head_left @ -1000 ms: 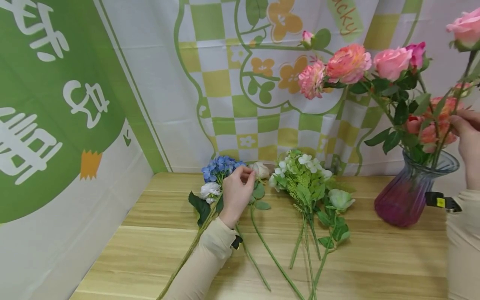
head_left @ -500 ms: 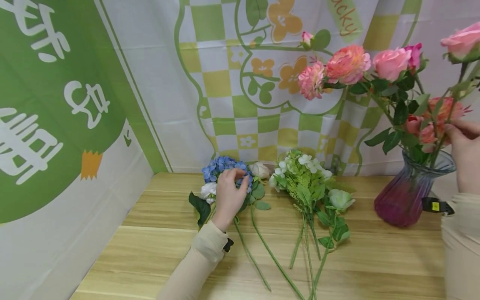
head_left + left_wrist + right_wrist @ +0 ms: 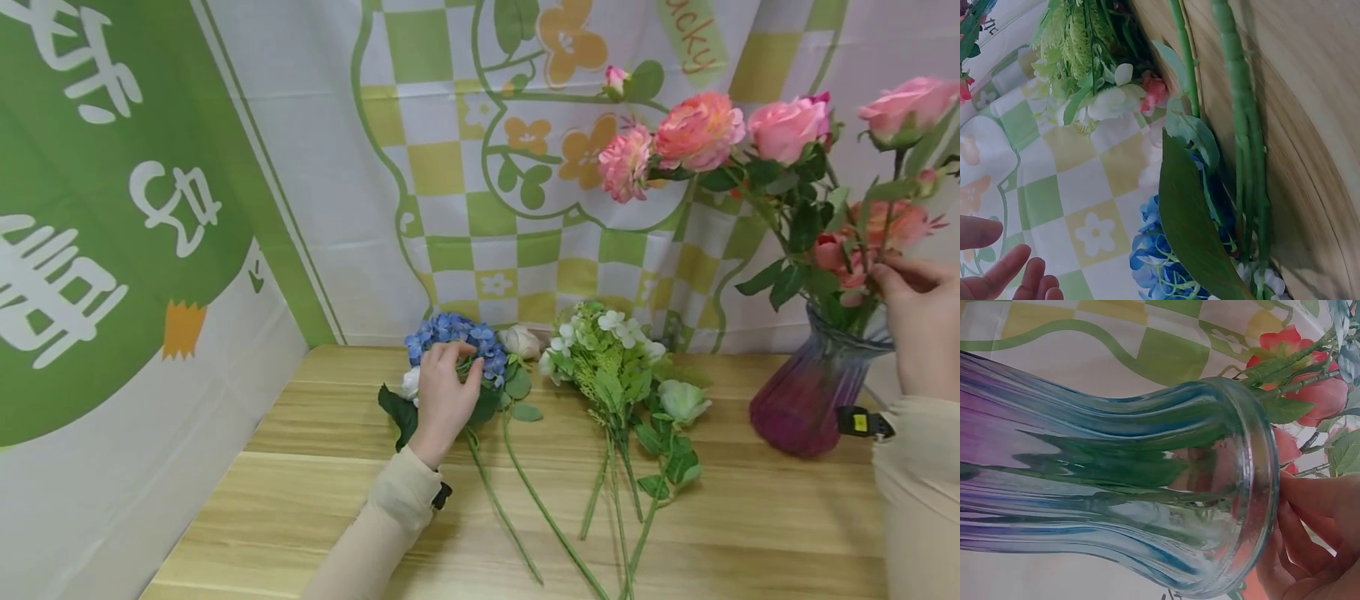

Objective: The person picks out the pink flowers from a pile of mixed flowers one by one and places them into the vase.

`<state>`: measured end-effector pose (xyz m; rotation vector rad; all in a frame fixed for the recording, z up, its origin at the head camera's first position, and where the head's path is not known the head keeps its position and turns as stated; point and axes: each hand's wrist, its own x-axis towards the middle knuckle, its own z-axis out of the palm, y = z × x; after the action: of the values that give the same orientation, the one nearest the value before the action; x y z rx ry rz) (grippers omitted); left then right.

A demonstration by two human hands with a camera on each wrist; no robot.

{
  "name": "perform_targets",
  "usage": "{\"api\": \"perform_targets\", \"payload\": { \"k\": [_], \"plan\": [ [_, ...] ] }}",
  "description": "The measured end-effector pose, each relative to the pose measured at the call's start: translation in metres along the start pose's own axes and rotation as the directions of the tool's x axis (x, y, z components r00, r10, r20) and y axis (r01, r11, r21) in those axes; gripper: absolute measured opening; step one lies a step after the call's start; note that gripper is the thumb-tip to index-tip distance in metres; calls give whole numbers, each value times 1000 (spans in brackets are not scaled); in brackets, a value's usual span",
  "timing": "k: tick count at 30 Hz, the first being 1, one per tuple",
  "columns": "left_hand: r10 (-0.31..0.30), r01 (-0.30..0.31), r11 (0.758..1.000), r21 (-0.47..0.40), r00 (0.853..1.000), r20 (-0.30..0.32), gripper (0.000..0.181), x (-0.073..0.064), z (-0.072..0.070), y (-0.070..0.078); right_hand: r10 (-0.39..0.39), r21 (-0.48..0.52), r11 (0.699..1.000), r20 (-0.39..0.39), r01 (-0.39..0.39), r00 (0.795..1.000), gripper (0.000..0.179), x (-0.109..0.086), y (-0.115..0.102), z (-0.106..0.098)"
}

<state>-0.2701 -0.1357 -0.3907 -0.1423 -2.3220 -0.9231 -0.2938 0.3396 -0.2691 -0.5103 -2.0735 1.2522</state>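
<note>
My left hand hovers over a blue hydrangea and a white flower lying on the table. Its thumb and fingers stand apart; the left wrist view shows the fingers with nothing between them. At the right, my right hand pinches the stem of a pink rose just above the mouth of a glass vase. The vase fades from blue at the rim to purple below. Other pink and coral flowers lean out of it to the left. In the right wrist view, the fingers are beside the rim.
Green and white sprays lie mid-table with a pale green rose. A whitish rose is beside the hydrangea, and long stems run toward the front edge. A printed cloth hangs behind the wooden table.
My left hand has drawn back leftward and down, its thumb and fingers parting. The right hand has moved left and lower, and the pink rose has shifted left and down with it.
</note>
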Motion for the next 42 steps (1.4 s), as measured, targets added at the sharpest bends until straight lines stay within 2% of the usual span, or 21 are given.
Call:
{"api": "perform_targets", "payload": {
  "k": [10,16,19,23,30,35,42],
  "plan": [
    [23,-23,999,32,1000,-20,19,-3,-5,-8,-21,-33,999,-6,21,1000,36,-6,2,-3],
    [19,-18,998,56,1000,-16,19,-6,-9,-14,-61,-60,996,-40,58,997,34,-10,3,-4],
    [16,-15,997,72,1000,-18,20,-6,-11,-18,-71,-104,992,-55,65,996,33,-11,5,-4],
    [13,-11,997,74,999,-33,21,-6,-14,-23,-69,-162,985,-54,60,996,32,-11,6,-5],
    [10,-7,996,87,999,-37,22,-5,-20,-29,-58,-142,988,-33,53,998,32,-9,9,-6],
    [28,-24,995,92,999,-40,22,-7,-22,-34,-49,-185,982,-29,43,998,37,-12,10,-5],
    [52,-48,988,144,998,-22,32,-11,-25,-41,-50,-207,977,-12,46,999,21,-18,16,-5]
  ]
}}
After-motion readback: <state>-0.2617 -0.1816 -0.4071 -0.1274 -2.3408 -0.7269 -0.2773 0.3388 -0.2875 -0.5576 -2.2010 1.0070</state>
